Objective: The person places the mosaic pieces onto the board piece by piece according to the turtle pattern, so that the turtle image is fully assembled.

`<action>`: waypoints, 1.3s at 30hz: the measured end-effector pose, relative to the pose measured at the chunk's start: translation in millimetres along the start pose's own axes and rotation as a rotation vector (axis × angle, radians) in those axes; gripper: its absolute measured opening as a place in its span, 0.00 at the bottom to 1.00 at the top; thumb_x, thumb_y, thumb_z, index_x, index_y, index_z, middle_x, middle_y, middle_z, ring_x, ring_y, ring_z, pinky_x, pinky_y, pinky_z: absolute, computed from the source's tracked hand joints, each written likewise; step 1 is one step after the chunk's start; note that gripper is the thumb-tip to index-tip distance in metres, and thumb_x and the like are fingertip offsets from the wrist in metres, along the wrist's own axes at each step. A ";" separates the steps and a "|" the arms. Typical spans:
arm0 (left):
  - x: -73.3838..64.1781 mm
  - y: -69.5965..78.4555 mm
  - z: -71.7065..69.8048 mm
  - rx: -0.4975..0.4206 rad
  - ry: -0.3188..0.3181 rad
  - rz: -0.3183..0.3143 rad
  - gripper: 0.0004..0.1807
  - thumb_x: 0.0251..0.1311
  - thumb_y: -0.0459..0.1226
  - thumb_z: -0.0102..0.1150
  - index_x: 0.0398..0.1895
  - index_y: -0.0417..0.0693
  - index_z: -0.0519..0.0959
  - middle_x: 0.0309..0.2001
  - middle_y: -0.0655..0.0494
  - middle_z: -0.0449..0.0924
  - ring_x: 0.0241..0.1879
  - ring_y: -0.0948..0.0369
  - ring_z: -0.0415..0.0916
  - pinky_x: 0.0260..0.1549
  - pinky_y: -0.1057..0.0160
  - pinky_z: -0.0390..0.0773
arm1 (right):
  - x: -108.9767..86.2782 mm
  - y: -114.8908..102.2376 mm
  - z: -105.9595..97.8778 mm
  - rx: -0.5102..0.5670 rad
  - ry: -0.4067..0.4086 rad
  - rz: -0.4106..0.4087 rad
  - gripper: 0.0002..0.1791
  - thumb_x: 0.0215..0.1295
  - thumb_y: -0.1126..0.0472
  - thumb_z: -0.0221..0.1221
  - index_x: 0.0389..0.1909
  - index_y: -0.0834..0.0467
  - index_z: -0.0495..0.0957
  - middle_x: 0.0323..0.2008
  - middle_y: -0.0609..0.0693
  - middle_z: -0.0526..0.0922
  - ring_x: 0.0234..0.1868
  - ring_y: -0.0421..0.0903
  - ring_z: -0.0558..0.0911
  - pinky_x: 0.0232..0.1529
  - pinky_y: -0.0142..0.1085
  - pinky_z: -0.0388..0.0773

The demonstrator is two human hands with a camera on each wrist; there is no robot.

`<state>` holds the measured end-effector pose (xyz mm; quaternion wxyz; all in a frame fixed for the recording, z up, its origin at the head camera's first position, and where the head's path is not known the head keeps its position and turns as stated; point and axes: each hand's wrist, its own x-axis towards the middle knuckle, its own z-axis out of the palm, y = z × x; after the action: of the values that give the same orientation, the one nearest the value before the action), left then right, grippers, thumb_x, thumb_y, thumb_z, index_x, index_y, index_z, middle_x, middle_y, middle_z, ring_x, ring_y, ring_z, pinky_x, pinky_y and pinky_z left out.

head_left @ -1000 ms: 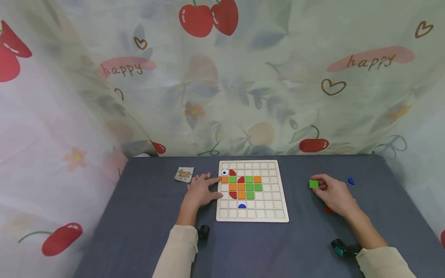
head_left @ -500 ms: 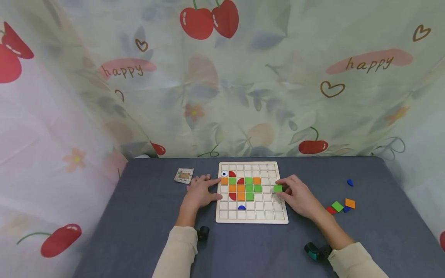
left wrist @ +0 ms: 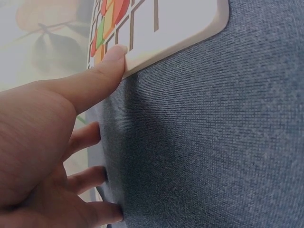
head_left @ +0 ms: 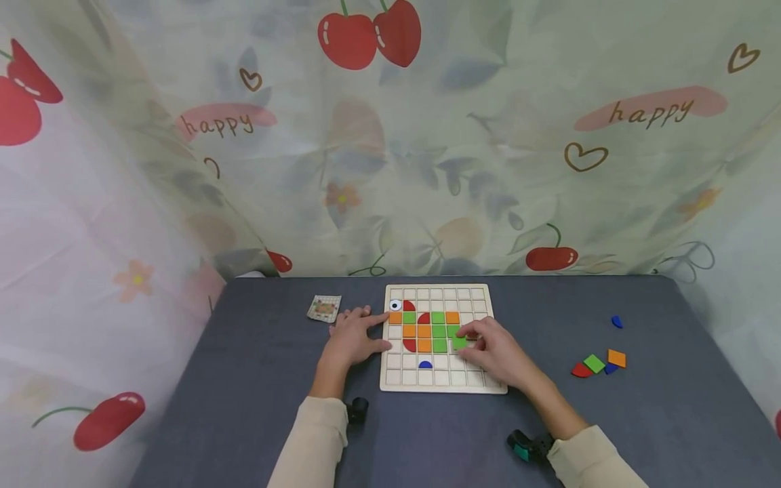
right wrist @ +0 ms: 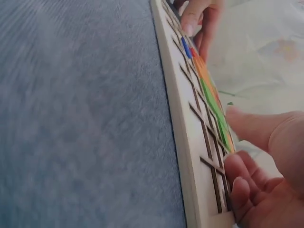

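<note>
A pale wooden grid board (head_left: 441,377) lies on the table, with red, orange, green and blue tiles and a round eye tile (head_left: 395,306) in its cells. My left hand (head_left: 352,337) rests at its left edge, thumb and index finger on the rim; in the left wrist view the thumb (left wrist: 102,76) lies on the board's edge and the other fingers are spread over the cloth. My right hand (head_left: 497,351) pinches a green square tile (head_left: 459,344) low over the board, just below another green tile in the right part of the pattern. The right wrist view mostly hides this tile.
To the right lie a loose red tile (head_left: 582,370), a green square (head_left: 594,364), an orange square (head_left: 617,358) and a blue tile (head_left: 611,369). Another blue piece (head_left: 617,322) is farther back. A small picture card (head_left: 324,308) lies left of the board; a printed curtain (head_left: 427,169) hangs behind.
My right hand has carried the green square tile left from the table's right side to the board, uncovering the loose tiles there. The left hand stays at the board's edge.
</note>
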<state>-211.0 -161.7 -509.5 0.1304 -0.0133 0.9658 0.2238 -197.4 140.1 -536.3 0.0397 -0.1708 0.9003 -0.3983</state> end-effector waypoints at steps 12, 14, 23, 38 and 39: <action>-1.1 0.0 -0.3 -0.006 0.003 -0.005 0.37 0.58 0.53 0.73 0.72 0.70 0.71 0.79 0.48 0.61 0.79 0.37 0.50 0.72 0.24 0.49 | 3.6 -4.2 1.1 -0.005 -0.050 0.020 0.15 0.61 0.57 0.72 0.48 0.52 0.84 0.40 0.52 0.77 0.31 0.39 0.71 0.35 0.31 0.69; -1.0 -0.1 -0.4 -0.005 0.002 -0.006 0.37 0.58 0.53 0.73 0.72 0.70 0.71 0.79 0.48 0.61 0.79 0.37 0.50 0.72 0.24 0.50 | 3.7 -5.0 1.3 -0.001 -0.047 0.026 0.15 0.61 0.57 0.72 0.48 0.52 0.85 0.40 0.52 0.77 0.31 0.40 0.71 0.34 0.31 0.69; -0.4 1.1 -0.4 -0.005 -0.004 -0.004 0.37 0.58 0.53 0.72 0.73 0.70 0.71 0.79 0.48 0.60 0.79 0.38 0.49 0.73 0.25 0.49 | 2.8 -8.2 3.7 -0.032 -0.015 0.051 0.13 0.62 0.58 0.71 0.47 0.52 0.85 0.39 0.52 0.77 0.30 0.40 0.70 0.34 0.31 0.67; -1.4 2.0 -0.7 -0.007 -0.008 -0.003 0.37 0.58 0.53 0.72 0.73 0.70 0.71 0.79 0.48 0.60 0.79 0.37 0.49 0.73 0.25 0.49 | -2.2 -20.7 -11.2 -0.125 -0.038 0.042 0.18 0.67 0.57 0.67 0.56 0.55 0.83 0.42 0.52 0.79 0.38 0.42 0.74 0.39 0.34 0.74; -1.6 1.9 -1.0 -0.007 -0.008 -0.003 0.37 0.58 0.53 0.72 0.73 0.70 0.71 0.79 0.48 0.60 0.79 0.37 0.49 0.73 0.25 0.49 | -3.3 -23.3 -15.6 -0.158 -0.039 0.036 0.18 0.67 0.57 0.67 0.56 0.55 0.83 0.43 0.53 0.79 0.41 0.44 0.75 0.40 0.36 0.74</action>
<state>-209.9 -160.5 -507.4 0.1344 -0.0145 0.9645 0.2269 -191.1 137.6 -508.9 0.0509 -0.1651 0.9309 -0.3219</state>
